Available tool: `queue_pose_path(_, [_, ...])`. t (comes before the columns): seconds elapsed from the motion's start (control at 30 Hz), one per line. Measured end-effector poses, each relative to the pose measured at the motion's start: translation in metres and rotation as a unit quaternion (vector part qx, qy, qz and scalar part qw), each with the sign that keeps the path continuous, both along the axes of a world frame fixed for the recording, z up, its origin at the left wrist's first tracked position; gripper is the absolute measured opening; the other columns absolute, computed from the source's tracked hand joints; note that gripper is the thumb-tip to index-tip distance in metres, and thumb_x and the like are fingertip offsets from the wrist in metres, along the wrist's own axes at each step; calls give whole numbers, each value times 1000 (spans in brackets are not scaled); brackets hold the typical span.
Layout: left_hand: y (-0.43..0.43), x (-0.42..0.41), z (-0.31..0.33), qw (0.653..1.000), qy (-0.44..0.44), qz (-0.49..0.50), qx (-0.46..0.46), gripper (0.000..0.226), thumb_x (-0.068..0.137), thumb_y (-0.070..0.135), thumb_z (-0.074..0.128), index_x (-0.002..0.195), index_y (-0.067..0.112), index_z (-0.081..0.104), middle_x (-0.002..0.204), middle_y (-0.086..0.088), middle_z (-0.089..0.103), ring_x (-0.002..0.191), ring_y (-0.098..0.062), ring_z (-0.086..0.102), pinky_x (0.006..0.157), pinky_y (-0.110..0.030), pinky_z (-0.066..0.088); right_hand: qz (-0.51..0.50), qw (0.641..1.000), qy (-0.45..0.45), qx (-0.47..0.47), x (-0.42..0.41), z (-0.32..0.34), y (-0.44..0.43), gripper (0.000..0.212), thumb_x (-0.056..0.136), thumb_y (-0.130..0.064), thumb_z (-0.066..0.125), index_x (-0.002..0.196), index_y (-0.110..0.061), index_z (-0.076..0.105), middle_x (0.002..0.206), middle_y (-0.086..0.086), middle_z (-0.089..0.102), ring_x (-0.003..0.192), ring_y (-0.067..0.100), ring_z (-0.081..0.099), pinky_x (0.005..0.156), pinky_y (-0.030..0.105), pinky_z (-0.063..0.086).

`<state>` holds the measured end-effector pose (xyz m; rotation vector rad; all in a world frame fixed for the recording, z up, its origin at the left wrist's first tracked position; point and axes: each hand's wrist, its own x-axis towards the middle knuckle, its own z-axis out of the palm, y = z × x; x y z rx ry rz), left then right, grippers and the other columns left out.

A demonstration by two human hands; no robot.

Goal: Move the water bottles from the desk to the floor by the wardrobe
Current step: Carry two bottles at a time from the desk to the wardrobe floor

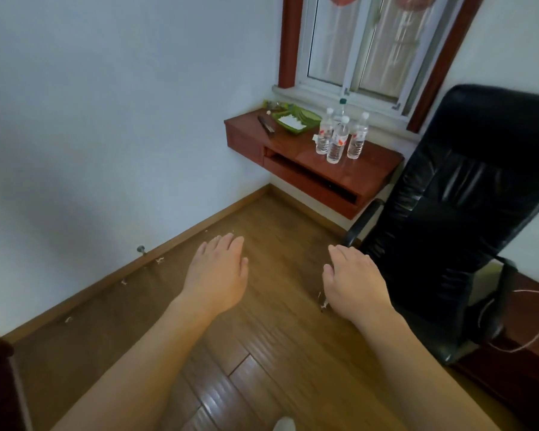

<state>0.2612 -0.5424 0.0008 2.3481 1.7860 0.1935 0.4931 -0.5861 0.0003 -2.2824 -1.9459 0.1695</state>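
Several clear plastic water bottles (337, 140) with white caps and red-marked labels stand upright in a cluster on a red-brown wall-mounted desk (374, 164) under the window. A taller bottle with a green cap (342, 104) stands behind them. My left hand (220, 269) and my right hand (352, 279) are stretched out palm down over the wooden floor, well short of the desk. Both hold nothing, with their fingers relaxed and nearly straight.
A black office chair (455, 206) stands right of the desk, close to my right hand. A green tray (299, 119) with paper and a dark flat object (266, 125) lie on the desk's left part. White walls meet at the corner; wooden floor (262, 353) lies ahead.
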Motion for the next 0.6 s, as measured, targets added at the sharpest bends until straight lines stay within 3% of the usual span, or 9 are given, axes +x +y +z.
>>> queue_pose_path(0.6, [315,106,4,998,-35,-53,-13,54,107,43,35,158,27,27,166,2,27,154,-19,22,125,-41,19,-54,998,9,-13,92,10,283,52,104,-35,34,152,-16,35,155,1,41,144,18,34,122,38,22])
